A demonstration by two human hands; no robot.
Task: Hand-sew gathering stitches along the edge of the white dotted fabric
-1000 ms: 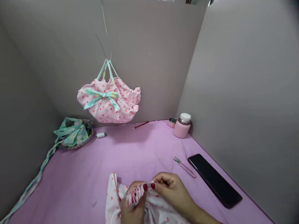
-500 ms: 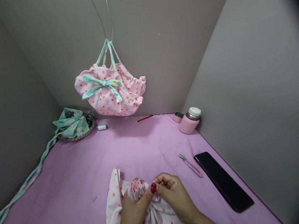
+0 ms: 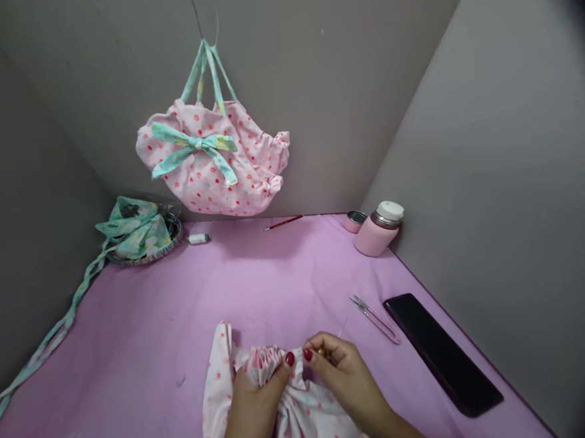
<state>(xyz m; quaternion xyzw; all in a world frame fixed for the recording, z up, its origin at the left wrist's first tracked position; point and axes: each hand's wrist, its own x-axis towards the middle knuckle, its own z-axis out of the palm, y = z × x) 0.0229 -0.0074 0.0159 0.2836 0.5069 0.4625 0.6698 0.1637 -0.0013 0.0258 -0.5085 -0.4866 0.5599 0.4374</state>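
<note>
White fabric with pink dots point(image 3: 319, 414) lies bunched at the bottom of the view, gathered into small pleats near its top edge. My left hand point(image 3: 258, 401) grips the pleated part, thumb on top and fingers hidden behind the cloth. Just to the right, my right hand point(image 3: 346, 375) is closed in a pinch at the fabric's edge, its thumb and forefinger close together. Something small and gold-coloured shows between its fingers. A thin thread rises behind that hand; no needle can be made out.
Pink snips point(image 3: 374, 320) and a black phone point(image 3: 442, 355) lie to the right. Behind stand a pink jar point(image 3: 376, 233) and small tin point(image 3: 355, 222). A thread spool point(image 3: 198, 239), red pen point(image 3: 283, 223) and basket point(image 3: 148, 258) are farther back. A dotted garment point(image 3: 213, 161) hangs above.
My two thumbs have moved apart; the left has shifted slightly left. More of the fabric's edge shows between my hands. The camera view has shifted a little.
</note>
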